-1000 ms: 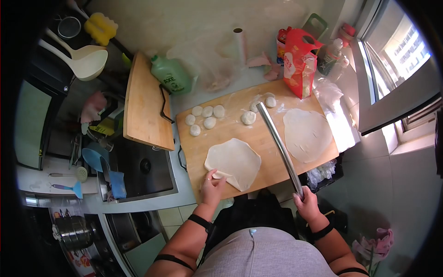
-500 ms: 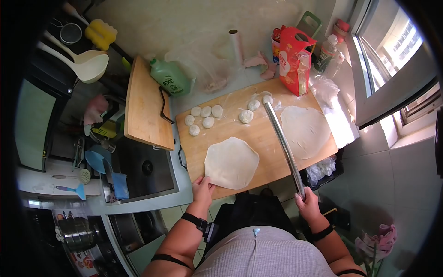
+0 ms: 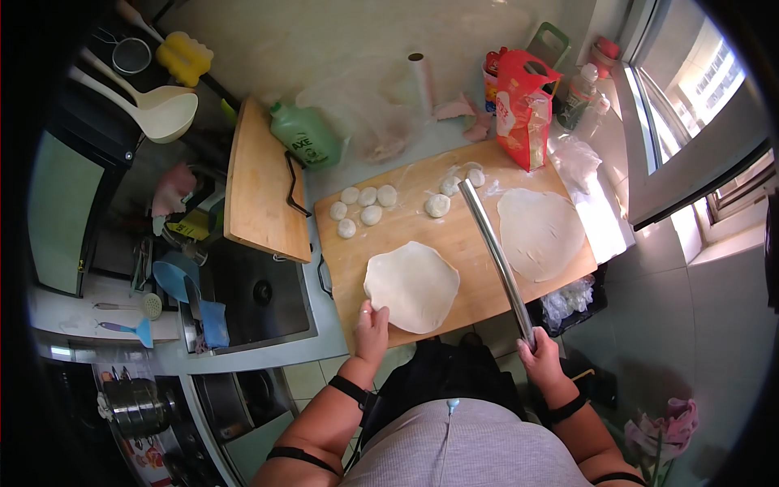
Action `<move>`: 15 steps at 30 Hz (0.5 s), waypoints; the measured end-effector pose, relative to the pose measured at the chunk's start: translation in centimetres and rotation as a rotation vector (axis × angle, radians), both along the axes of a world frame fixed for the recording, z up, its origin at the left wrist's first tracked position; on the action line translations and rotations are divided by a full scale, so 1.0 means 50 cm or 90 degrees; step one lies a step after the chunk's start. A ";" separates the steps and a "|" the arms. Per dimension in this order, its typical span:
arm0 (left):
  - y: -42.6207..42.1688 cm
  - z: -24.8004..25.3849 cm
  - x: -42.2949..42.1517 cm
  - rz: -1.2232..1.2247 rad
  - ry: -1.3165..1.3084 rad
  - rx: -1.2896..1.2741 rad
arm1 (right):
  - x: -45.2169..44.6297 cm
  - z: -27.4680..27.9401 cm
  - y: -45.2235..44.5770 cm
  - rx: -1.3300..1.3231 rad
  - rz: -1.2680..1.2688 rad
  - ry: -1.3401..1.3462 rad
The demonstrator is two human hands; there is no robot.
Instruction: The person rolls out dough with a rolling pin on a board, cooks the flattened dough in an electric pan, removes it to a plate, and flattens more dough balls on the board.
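My left hand [image 3: 372,329] is at the lower left edge of a round, flat dough sheet [image 3: 414,286], its thumb and fingers closed on the rim. The sheet lies on a wooden board [image 3: 469,243]. In my right hand [image 3: 541,357] is the near end of a long, shiny metal rolling pin [image 3: 501,264]. The pin slants up and leftward, away from me, over the board. To its right lies a second flat dough sheet [image 3: 540,234]. Farther back sit several small dough balls [image 3: 387,195], and a few more [image 3: 437,205] near the pin's far tip.
A red flour bag [image 3: 523,114] stands at the board's back right. Behind the board are a green AXE bottle [image 3: 304,136] and an upright roll [image 3: 421,84]. Left are a standing wooden board [image 3: 264,187] and a sink [image 3: 251,325]. An open window [image 3: 690,178] is at right.
My left hand has moved slightly up and to the right along the dough's edge, and the sheet's outline there has shifted a little. The right hand and rolling pin have barely moved.
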State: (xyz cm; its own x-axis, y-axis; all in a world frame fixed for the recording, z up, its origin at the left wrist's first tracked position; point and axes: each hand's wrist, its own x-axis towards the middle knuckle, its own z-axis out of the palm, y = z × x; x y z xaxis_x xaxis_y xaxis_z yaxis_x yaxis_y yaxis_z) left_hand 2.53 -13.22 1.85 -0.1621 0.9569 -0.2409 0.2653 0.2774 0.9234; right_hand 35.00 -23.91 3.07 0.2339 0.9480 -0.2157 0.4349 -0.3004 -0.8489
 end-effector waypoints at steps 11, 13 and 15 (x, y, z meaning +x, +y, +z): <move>0.121 0.246 0.109 -0.178 -0.854 -0.100 | 0.016 -0.008 -0.024 0.006 -0.054 0.016; 0.126 0.265 0.107 -0.182 -0.883 -0.123 | 0.018 0.001 -0.025 0.002 -0.059 0.017; 0.136 0.265 0.094 -0.185 -0.914 -0.145 | 0.019 0.005 -0.025 -0.002 -0.062 0.016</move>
State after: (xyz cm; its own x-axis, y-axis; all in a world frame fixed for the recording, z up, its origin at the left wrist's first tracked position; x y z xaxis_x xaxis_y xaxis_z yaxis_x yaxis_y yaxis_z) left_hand 7.24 -6.40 15.11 0.5252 0.8336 -0.1712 -0.7442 0.5475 0.3828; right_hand 35.97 -25.15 3.31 0.3196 0.9203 -0.2256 0.3815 -0.3429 -0.8584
